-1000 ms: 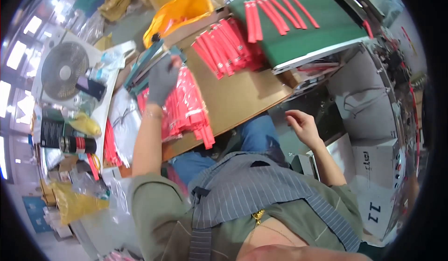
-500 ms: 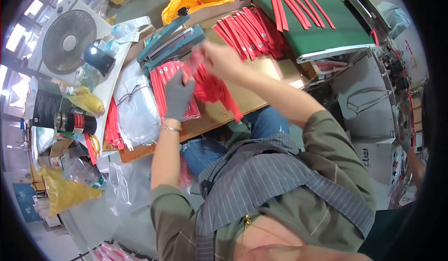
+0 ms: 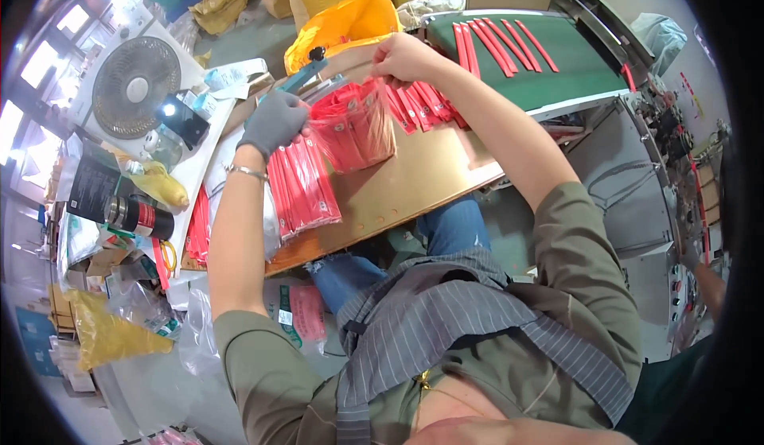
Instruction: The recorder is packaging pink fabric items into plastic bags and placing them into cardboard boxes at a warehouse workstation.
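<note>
Between my hands a clear plastic bag (image 3: pixel 354 139) filled with thin red packets stands above the wooden table. My left hand (image 3: pixel 274 123), in a grey glove, has its fingers closed on the bag's left upper edge. Bare, my right hand (image 3: pixel 404 59) pinches the bag's right upper corner, drawing the film taut. Just below my left hand lies a bagged stack of long red packets (image 3: pixel 302 190). More red packets (image 3: pixel 418 107) lie in a row beyond the bag, partly hidden by my right forearm. A blue-green lever device (image 3: pixel 306 73) shows behind the bag, mostly covered.
A green conveyor belt (image 3: pixel 557 79) carrying several red strips (image 3: pixel 497 47) stands at the far right. An orange bag (image 3: pixel 342 27) lies behind the table (image 3: pixel 422 182). To the left are a fan (image 3: pixel 137 89), a black thermos (image 3: pixel 143 217) and a yellow glove-like item (image 3: pixel 159 182).
My hands have moved apart, the left one leftward, the right one up and right. The bag, bunched and blurred before, now hangs spread between them. The view has shifted slightly.
</note>
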Demonstrator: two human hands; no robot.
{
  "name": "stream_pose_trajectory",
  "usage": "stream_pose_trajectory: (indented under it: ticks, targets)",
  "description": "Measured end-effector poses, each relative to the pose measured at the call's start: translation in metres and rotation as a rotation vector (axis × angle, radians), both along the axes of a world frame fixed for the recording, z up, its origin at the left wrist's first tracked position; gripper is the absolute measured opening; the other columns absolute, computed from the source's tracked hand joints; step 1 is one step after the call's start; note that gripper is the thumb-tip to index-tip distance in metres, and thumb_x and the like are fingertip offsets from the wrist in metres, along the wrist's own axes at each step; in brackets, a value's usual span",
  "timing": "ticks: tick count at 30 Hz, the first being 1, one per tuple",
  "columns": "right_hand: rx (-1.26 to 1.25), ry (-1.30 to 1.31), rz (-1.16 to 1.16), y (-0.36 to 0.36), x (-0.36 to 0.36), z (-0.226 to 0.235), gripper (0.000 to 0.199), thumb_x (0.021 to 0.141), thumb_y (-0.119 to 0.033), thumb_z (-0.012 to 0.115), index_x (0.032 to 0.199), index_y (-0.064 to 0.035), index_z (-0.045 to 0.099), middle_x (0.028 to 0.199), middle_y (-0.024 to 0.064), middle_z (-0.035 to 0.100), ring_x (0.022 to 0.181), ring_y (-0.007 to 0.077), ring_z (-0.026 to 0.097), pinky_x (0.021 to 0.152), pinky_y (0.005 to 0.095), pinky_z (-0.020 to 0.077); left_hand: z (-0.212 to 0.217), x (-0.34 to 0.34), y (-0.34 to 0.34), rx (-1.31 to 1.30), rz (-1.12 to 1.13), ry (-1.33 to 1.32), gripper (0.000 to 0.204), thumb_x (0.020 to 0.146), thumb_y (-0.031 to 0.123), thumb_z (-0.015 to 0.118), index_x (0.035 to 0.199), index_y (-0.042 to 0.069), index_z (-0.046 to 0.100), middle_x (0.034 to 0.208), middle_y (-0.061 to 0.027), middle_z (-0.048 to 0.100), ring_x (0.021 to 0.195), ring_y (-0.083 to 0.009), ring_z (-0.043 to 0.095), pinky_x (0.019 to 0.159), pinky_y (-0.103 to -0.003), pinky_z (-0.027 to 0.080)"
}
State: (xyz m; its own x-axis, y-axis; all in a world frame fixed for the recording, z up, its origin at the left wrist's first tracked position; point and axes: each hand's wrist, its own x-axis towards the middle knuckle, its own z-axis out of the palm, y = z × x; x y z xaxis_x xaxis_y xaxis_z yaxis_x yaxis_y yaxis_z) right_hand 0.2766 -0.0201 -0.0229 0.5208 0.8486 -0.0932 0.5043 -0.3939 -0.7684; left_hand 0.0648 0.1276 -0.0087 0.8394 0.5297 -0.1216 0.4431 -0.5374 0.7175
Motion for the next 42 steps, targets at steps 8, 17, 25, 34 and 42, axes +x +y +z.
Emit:
stream_pose_trajectory:
  ticks: [8, 17, 25, 34, 42]
  targets:
    - [0.102, 0.075, 0.043, -0.027, 0.001, 0.0, 0.016, 0.083, -0.014, 0.065, 0.085, 0.0014, 0.061, 0.066, 0.0065, 0.063, 0.057, 0.0103, 0.06, 0.047, 0.024, 0.0484, 0.002, -0.002, -0.014, -0.009, -0.096, -0.095, 0.026, 0.086, 0.012, 0.048, 0.1, -0.005, 0.062, 0.064, -0.0056, 0.062, 0.05, -0.0085, 0.056, 0.044, -0.022, 0.044]
    - [0.325, 0.129, 0.041, -0.038, 0.007, -0.015, 0.013, 0.077, -0.01, 0.066, 0.074, 0.0006, 0.059, 0.063, 0.0054, 0.061, 0.051, 0.0103, 0.058, 0.046, 0.0236, 0.0462, 0.0, -0.011, -0.021, -0.025, -0.148, -0.227, 0.027, 0.084, 0.008, 0.05, 0.102, -0.009, 0.06, 0.069, -0.0081, 0.062, 0.057, -0.0099, 0.06, 0.051, -0.022, 0.049]
    - [0.76, -0.338, 0.14, -0.025, -0.027, 0.01, 0.028, 0.082, -0.023, 0.068, 0.098, -0.0012, 0.059, 0.08, 0.0054, 0.064, 0.068, 0.0164, 0.062, 0.06, 0.0288, 0.0483, 0.024, -0.02, -0.041, -0.293, -0.048, -0.406, 0.02, 0.089, 0.006, 0.051, 0.1, -0.007, 0.062, 0.069, -0.0046, 0.061, 0.06, -0.0082, 0.059, 0.052, -0.019, 0.047]
    - [0.087, 0.666, 0.361, 0.0, -0.057, 0.027, 0.028, 0.086, -0.027, 0.066, 0.075, -0.0031, 0.058, 0.066, -0.0035, 0.059, 0.056, 0.0051, 0.05, 0.049, 0.0219, 0.0368, 0.025, -0.027, -0.023, -0.178, 0.115, -0.551, 0.018, 0.089, 0.007, 0.055, 0.102, -0.001, 0.066, 0.072, -0.003, 0.063, 0.062, -0.0063, 0.059, 0.054, -0.019, 0.047]
    - [0.148, 0.206, 0.24, 0.026, -0.059, -0.015, 0.038, 0.089, -0.039, 0.058, 0.101, -0.0024, 0.055, 0.064, 0.0089, 0.059, 0.059, 0.0225, 0.061, 0.057, 0.0328, 0.0491, -0.049, -0.014, 0.012, -0.456, 0.13, -0.513, 0.019, 0.088, 0.01, 0.057, 0.099, -0.002, 0.066, 0.068, -0.0028, 0.06, 0.057, -0.0068, 0.054, 0.051, -0.019, 0.043]
